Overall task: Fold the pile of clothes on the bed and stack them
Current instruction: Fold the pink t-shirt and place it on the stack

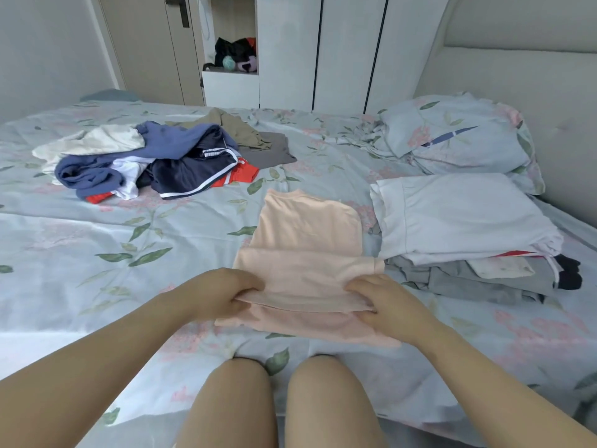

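Status: mid-task, judged roughly half done.

Item in hand: a peach top [307, 240], lying flat on the bed [97, 253] right in front of the person's knees. We see it narrowed into a long panel, with the near end doubled over. The left hand [223, 292] pinches the left end of that doubled edge, and the right hand [378, 302] pinches the right end, fingers curled round the cloth. The two hands are apart, one at each side of the garment. We judge this to be the last crosswise fold before the top goes to the stack.

Done: a folded stack [462, 221] sits just beside the peach top, on its right. A white garment lies on top. Below it we see grey pieces [468, 282], a sliver of red and something black at the far edge. We cannot count the layers.

Left to do: the loose pile [155, 160] lies well apart, at the far left of the bed. We make out:
- a blue sweatshirt [174, 143]
- navy shorts with white stripes [190, 173]
- a cream top [93, 143]
- a khaki garment [239, 127]
- a grey garment [268, 153]
- something orange-red underneath

That makes at least six pieces unfolded.

Note: the stack looks uneven at its near edge and may need squaring.
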